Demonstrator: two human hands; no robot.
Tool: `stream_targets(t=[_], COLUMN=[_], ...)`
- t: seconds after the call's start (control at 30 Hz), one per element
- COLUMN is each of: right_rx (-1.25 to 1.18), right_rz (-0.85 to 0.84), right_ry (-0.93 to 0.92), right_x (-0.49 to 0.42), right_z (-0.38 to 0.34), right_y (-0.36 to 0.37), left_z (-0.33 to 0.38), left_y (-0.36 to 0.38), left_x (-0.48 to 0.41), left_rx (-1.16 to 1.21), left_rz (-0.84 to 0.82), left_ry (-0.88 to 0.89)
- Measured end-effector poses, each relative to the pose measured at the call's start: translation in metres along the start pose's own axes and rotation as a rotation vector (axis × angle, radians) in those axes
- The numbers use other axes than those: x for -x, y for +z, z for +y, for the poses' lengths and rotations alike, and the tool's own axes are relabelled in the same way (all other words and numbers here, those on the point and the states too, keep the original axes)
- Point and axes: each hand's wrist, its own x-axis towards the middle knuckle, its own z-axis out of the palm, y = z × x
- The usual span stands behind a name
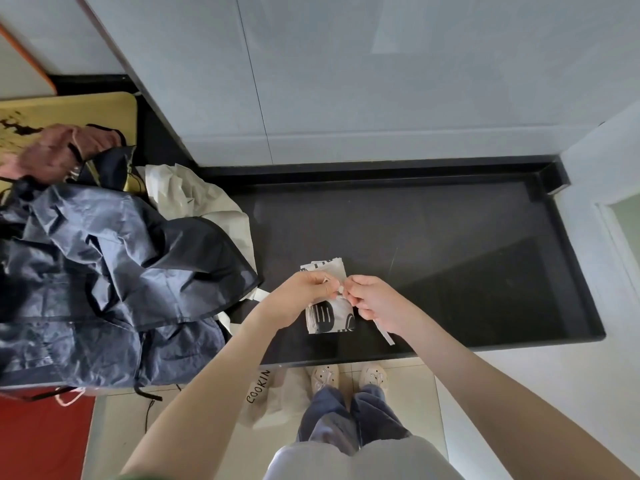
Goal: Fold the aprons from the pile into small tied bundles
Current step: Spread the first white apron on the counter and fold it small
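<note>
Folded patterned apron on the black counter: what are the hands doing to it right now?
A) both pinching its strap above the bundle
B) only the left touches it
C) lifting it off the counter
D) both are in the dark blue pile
A: the left hand and right hand meet over the folded apron, each pinching the pale strap, and the bundle rests on the counter.

The small folded cloth bundle (pixel 329 313) is cream with black printed stripes and curved shapes. The crumpled apron on the pile (pixel 114 268) is dark navy blue with black edge binding. Under it lies a plain cream apron (pixel 197 199). The stone counter (pixel 450 244) is glossy black, and the wooden board (pixel 69 109) is yellow.
</note>
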Motion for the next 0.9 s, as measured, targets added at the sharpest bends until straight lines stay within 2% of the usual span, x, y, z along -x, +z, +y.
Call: stream_targets(t=[0.07,0.2,0.27,0.33,0.37,0.4,0.57,0.6,0.73,0.8,0.9], right_rx=[-0.063,-0.234,-0.269,-0.246,-0.22,-0.197,-0.124,-0.125,-0.054,-0.085,-0.142], right_rz=[-0.023,-0.001,0.033,0.057,0.063,0.057,0.054,0.052,0.135,0.155,0.198], right_ry=[0.004,0.001,0.012,0.036,0.052,0.064,0.144,0.151,0.166,0.114,0.071], right_x=[-0.001,-0.001,-0.003,-0.004,-0.004,-0.004,-0.005,-0.006,-0.006,-0.006,0.0], right_z=[0.002,0.006,0.007,0.005,0.004,0.002,-0.001,-0.002,-0.003,0.002,0.003], right_y=[-0.001,0.0,0.001,0.002,0.002,0.003,0.002,0.002,0.007,0.01,0.015], left_z=[0.003,0.009,0.011,0.008,0.003,-0.001,-0.014,-0.013,-0.024,-0.028,-0.03], left_y=[0.002,0.009,0.015,0.026,0.028,0.03,0.029,0.031,0.031,0.031,0.031], left_x=[-0.002,-0.008,-0.008,-0.006,-0.002,-0.001,-0.005,-0.002,0.001,0.0,0.0], left_rx=[-0.122,-0.514,-0.853,-1.248,-1.442,-1.558,-1.732,-1.675,-1.37,-1.344,-1.415], left_rz=[0.067,0.381,0.388,0.314,0.267,0.275,0.424,0.463,0.534,0.604,0.679], left_ry=[-0.032,0.03,0.109,0.111,0.167,0.194,0.548,0.593,0.674,0.701,0.653])
